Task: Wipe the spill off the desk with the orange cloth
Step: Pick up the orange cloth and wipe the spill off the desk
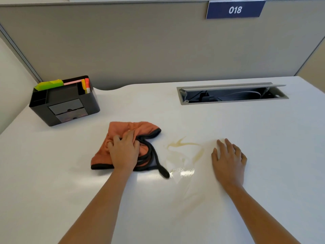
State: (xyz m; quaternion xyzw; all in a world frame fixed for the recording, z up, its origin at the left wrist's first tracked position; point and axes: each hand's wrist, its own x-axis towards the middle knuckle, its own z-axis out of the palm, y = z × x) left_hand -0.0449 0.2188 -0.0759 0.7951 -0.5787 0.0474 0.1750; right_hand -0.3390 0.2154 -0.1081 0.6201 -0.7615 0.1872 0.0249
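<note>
So far left on the tabletop (228,120) there's a black desk organizer (65,103) with a few compartments up top: a green and yellow sticky note pad (49,84) sticks out of the far-left slot, a pink strip of something (73,82) runs along the back, and a couple of highlighters (86,85) (orange and yellow, I think) stand upright in the right-hand slot. The front has two little drawers, both closed, so no clue what's inside. Far right, a cable tray (232,94) is sunk into the tabletop with its grey lid propped open, and you can see dark cables lying in it. The tabletop itself is white and glossy, with a thin brownish spill (184,152) smeared near the middle and a wet shiny patch at its near edge. The orange cloth (123,131), trimmed in black, sits bunched up just left of the spill, one black corner reaching almost to the wet patch. The left hand (124,152) is pressed down on the cloth with fingers curled into the fabric, gripping it. The right hand (228,159) lies flat and empty on the tabletop just right of the spill, fingers spread. Behind it all is a grey cubicle partition (140,41) with a blue tag (235,10) reading 018.
</note>
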